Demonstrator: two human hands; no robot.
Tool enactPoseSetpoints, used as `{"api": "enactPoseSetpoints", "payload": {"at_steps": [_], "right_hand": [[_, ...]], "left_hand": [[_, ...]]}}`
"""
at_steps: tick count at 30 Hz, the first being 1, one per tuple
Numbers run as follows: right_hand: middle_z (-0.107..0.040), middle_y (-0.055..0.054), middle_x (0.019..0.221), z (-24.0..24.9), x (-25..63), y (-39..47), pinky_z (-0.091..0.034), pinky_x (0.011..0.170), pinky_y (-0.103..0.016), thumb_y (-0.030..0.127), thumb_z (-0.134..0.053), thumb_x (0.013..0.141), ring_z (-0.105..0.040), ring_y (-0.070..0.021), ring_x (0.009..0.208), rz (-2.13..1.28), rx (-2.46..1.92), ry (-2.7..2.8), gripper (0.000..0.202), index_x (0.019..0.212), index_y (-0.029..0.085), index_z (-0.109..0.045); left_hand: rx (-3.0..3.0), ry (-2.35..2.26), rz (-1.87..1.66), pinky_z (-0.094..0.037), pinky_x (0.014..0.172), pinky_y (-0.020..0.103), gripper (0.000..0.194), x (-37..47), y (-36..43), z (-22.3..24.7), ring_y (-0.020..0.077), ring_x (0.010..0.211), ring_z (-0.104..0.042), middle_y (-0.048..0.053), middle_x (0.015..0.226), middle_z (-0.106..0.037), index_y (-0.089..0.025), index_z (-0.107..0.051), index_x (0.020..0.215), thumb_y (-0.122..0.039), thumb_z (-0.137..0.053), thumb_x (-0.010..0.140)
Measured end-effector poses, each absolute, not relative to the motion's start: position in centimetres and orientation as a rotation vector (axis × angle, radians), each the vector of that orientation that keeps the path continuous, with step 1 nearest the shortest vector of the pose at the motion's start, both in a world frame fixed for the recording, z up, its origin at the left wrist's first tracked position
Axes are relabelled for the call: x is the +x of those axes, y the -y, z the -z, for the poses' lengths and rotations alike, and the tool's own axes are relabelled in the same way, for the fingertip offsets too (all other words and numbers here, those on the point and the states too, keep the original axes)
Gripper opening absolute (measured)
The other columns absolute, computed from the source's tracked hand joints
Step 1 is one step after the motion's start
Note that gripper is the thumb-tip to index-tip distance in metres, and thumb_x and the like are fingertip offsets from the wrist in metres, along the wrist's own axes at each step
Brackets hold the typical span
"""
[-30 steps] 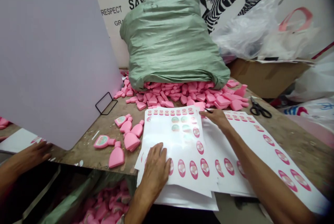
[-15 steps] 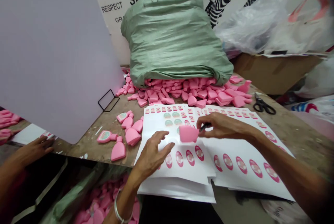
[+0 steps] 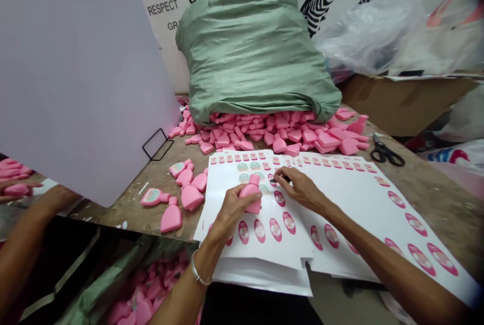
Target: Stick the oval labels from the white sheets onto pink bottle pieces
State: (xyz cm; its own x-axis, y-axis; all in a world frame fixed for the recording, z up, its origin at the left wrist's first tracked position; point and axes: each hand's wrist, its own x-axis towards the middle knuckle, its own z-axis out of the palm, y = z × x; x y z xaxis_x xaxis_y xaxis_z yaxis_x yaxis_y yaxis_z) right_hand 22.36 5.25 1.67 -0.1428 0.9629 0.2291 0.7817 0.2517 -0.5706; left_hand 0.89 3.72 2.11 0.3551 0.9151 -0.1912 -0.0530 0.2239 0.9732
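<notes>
My left hand (image 3: pixel 230 211) is closed around a pink bottle-shaped piece (image 3: pixel 252 195), its neck pointing up, above the left sticker sheet (image 3: pixel 264 253). My right hand (image 3: pixel 293 182) pinches a small dark tool (image 3: pixel 274 180), its tip over the oval stickers. Round green stickers (image 3: pixel 248 166) and pink oval stickers (image 3: pixel 276 229) dot that sheet. To its right lies a second sticker sheet (image 3: pixel 348 199), partly under my right forearm. Several pink pieces (image 3: pixel 192 198) lie left of the sheets, and one (image 3: pixel 152 197) bears a green label.
A green sack (image 3: pixel 257 52) stands behind a heap of pink pieces (image 3: pixel 325 138). Black scissors (image 3: pixel 386 153) lie at the right, near a cardboard box (image 3: pixel 408 105). A pale panel (image 3: pixel 83 72) rises at the left, with another person's hands (image 3: pixel 56 199) beside it.
The pink piece has passed from my right hand to my left, which has closed on it. My right hand has moved left to the stickers. The other person's hands have shifted, one now holding a pink piece.
</notes>
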Motion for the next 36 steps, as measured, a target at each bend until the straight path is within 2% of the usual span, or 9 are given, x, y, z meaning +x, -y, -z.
{"api": "enactPoseSetpoints", "payload": {"at_steps": [4,7,16,19,25,29,36], "right_hand": [[-0.064,-0.007,0.086,1.4,21.6,-6.3,-0.038,0.075,-0.033,0.034,-0.043,0.091,-0.054,-0.0207,0.082,-0.070,-1.635,2.064,0.022,0.084,0.020,-0.059],[-0.064,-0.009,0.087,2.3,21.5,-6.0,-0.037,0.075,-0.033,0.033,-0.041,0.092,-0.053,-0.0213,0.083,0.027,-1.627,2.133,0.024,0.085,0.019,-0.060],[-0.064,-0.002,0.077,2.3,21.6,-5.5,-0.038,0.069,-0.030,0.034,-0.050,0.085,-0.053,-0.0189,0.074,-0.250,-1.640,2.006,0.014,0.080,0.023,-0.057],[-0.063,-0.002,0.076,2.2,21.3,-5.4,-0.038,0.068,-0.030,0.034,-0.054,0.082,-0.053,-0.0191,0.075,-0.213,-1.675,1.992,0.011,0.079,0.023,-0.056],[-0.063,-0.002,0.076,1.9,21.5,-5.3,-0.039,0.070,-0.030,0.032,-0.048,0.086,-0.053,-0.0185,0.075,-0.254,-1.617,2.000,0.015,0.077,0.023,-0.055],[-0.063,-0.004,0.078,2.0,21.2,-5.2,-0.038,0.072,-0.032,0.031,-0.047,0.087,-0.052,-0.0198,0.077,-0.106,-1.647,2.009,0.015,0.078,0.022,-0.055],[-0.063,-0.003,0.077,2.3,20.8,-5.0,-0.038,0.070,-0.031,0.031,-0.048,0.086,-0.052,-0.0189,0.075,-0.162,-1.610,2.005,0.014,0.078,0.022,-0.054]], "left_hand": [[1.092,-1.090,-0.896,-0.046,0.057,0.022,0.038,2.4,-5.1,-1.1,0.0122,0.064,-0.056,0.002,0.074,-0.058,-0.012,-0.062,0.089,-0.044,-0.070,0.069],[1.073,-1.086,-0.893,-0.050,0.057,0.026,0.044,3.0,-5.2,-0.3,0.0152,0.063,-0.063,0.003,0.076,-0.058,-0.013,-0.057,0.095,-0.050,-0.065,0.073],[1.119,-1.053,-0.859,-0.054,0.059,0.027,0.044,2.7,-5.2,0.3,0.0203,0.069,-0.070,0.006,0.088,-0.058,-0.014,-0.054,0.100,-0.052,-0.060,0.078],[1.128,-1.051,-0.859,-0.054,0.059,0.027,0.044,2.7,-5.1,0.2,0.0206,0.069,-0.070,0.006,0.089,-0.058,-0.014,-0.053,0.100,-0.052,-0.060,0.078],[1.138,-1.028,-0.880,-0.054,0.060,0.028,0.045,2.6,-5.0,0.6,0.0220,0.072,-0.070,0.006,0.090,-0.058,-0.014,-0.054,0.100,-0.053,-0.059,0.079],[1.153,-1.017,-0.885,-0.054,0.062,0.029,0.043,2.5,-5.0,0.9,0.0229,0.073,-0.071,0.007,0.090,-0.058,-0.015,-0.054,0.101,-0.053,-0.056,0.081],[1.162,-1.033,-0.875,-0.053,0.062,0.027,0.041,2.5,-4.9,0.5,0.0224,0.073,-0.070,0.006,0.089,-0.057,-0.014,-0.053,0.101,-0.051,-0.057,0.082]]}}
